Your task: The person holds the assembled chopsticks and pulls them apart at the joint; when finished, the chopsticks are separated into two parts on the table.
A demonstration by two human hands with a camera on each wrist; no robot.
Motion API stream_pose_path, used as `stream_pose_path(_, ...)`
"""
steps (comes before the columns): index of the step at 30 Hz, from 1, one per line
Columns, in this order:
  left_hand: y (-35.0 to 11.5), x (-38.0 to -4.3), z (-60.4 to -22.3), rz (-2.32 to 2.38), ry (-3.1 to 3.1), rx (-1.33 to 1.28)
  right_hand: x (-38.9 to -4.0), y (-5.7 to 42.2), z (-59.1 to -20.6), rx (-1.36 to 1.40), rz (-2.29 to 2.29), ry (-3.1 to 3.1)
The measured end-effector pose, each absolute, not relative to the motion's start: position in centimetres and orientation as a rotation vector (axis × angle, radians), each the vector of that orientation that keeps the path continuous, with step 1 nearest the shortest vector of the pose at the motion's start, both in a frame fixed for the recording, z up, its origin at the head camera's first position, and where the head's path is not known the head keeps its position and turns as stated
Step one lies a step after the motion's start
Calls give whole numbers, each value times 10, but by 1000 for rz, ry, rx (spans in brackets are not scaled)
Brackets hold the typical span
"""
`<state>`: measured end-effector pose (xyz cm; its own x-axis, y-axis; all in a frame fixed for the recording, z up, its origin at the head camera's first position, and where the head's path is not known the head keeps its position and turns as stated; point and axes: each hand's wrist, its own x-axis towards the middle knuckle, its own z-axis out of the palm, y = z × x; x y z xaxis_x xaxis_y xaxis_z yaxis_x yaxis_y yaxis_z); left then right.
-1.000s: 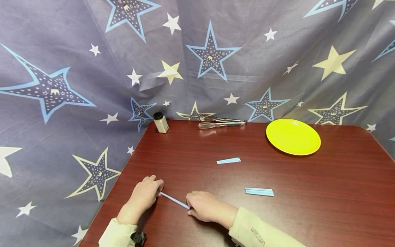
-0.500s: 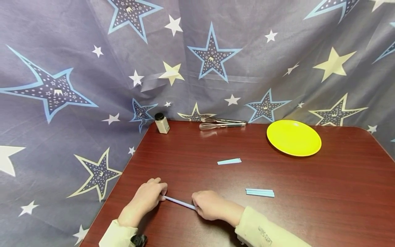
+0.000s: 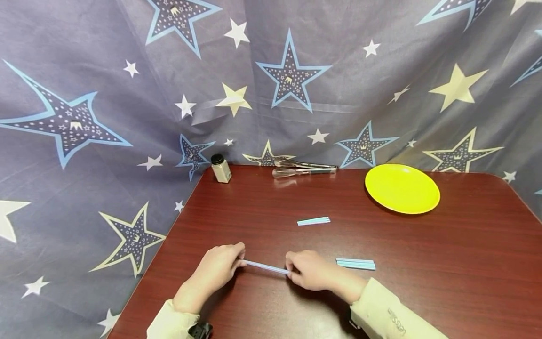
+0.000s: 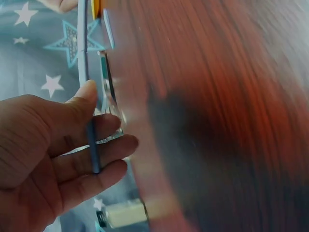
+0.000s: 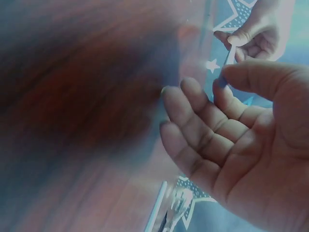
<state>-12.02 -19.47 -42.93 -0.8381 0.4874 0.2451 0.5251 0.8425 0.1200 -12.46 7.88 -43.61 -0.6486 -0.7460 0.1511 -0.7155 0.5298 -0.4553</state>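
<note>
A thin pale blue stick is held level between the two hands, close over the dark red table. The left hand pinches its left end. In the left wrist view, the thumb presses the stick against the fingers, and its darker end runs down across them. With thumb and forefinger, the right hand pinches the other end. The right wrist view shows the stick's tip between thumb and forefinger, while the other fingers curve loosely beside it.
Short bundles of similar pale sticks lie beyond the hands and right of the right hand. A yellow plate stands at back right. Tongs and a black-lidded jar sit along the back edge, before a starry curtain.
Both hands have moved right and slightly away from the body with the stick between them. The stick now lies closer to level across the head view. The other objects stay put.
</note>
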Motion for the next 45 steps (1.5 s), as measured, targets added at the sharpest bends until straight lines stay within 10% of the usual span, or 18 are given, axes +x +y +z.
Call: stream_pose_path(45, -54, -124, -437, -679, -2659, -1094, -124, 155, -408, -1281, -746, 3046)
